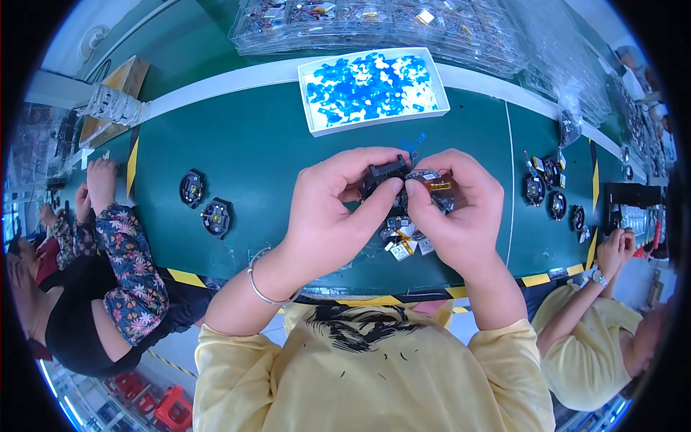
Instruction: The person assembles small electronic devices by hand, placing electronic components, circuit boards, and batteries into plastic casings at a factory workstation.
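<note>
Above the middle of the green bench, my left hand (pixel 327 201) pinches a black plastic housing (pixel 387 170) between thumb and fingers. My right hand (pixel 464 209) is closed on a small circuit board (pixel 425 175) with thin wires and an orange strip, right up against the housing. Whether the two parts are joined I cannot tell, as my fingers cover much of both. A small blue tab (pixel 421 137) shows just beyond my fingertips. Below my hands lies a pile of small electronic parts (pixel 403 243) with white labels and orange tape, partly hidden by my right hand.
A white box (pixel 314 124) of blue-and-white pieces stands beyond my hands. Two round black housings (pixel 217 217) lie at left, several more assemblies (pixel 534 189) at right. Clear plastic trays (pixel 288 37) are stacked at the back. Co-workers sit on both sides, one with a floral sleeve (pixel 133 270).
</note>
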The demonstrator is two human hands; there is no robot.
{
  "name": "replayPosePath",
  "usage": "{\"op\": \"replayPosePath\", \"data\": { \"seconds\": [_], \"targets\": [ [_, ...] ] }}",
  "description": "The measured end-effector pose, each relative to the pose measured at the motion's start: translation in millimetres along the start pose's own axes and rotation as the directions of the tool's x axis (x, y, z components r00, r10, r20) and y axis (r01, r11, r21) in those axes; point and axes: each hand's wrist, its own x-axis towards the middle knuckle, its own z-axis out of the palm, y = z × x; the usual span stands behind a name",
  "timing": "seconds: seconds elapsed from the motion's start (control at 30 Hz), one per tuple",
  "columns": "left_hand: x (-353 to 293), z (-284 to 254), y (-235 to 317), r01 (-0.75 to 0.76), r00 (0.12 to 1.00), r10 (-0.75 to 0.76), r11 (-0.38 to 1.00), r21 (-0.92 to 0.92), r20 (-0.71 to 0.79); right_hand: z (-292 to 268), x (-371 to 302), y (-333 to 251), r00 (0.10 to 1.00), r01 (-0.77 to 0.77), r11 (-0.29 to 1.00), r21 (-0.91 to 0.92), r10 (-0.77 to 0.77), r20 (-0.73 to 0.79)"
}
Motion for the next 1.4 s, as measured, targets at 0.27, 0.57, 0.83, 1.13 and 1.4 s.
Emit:
{"op": "replayPosePath", "data": {
  "seconds": [0.27,0.57,0.83,1.13,1.4],
  "targets": [
    [3,-5,3,0.159,0.987,-0.153,0.976,-0.146,0.051,0,5,5,0.98,0.197,0.979,-0.052,-0.199,-0.02],
    [4,-5,9,0.245,0.97,-0.235,0.931,-0.27,0.068,-1,8,5,0.952,0.306,0.948,-0.089,-0.305,0.03],
    [0,-6,14,0.221,0.972,-0.204,0.964,-0.146,0.12,-2,5,1,0.975,0.219,0.975,-0.025,-0.217,0.047],
    [0,-7,14,0.256,0.964,-0.24,0.955,-0.152,0.114,-3,8,3,0.928,0.369,0.926,-0.076,-0.363,0.081],
    [-1,-8,9,0.189,0.977,-0.179,0.978,-0.089,0.118,-1,5,5,0.933,0.354,0.928,-0.115,-0.341,0.118]
  ]
}}
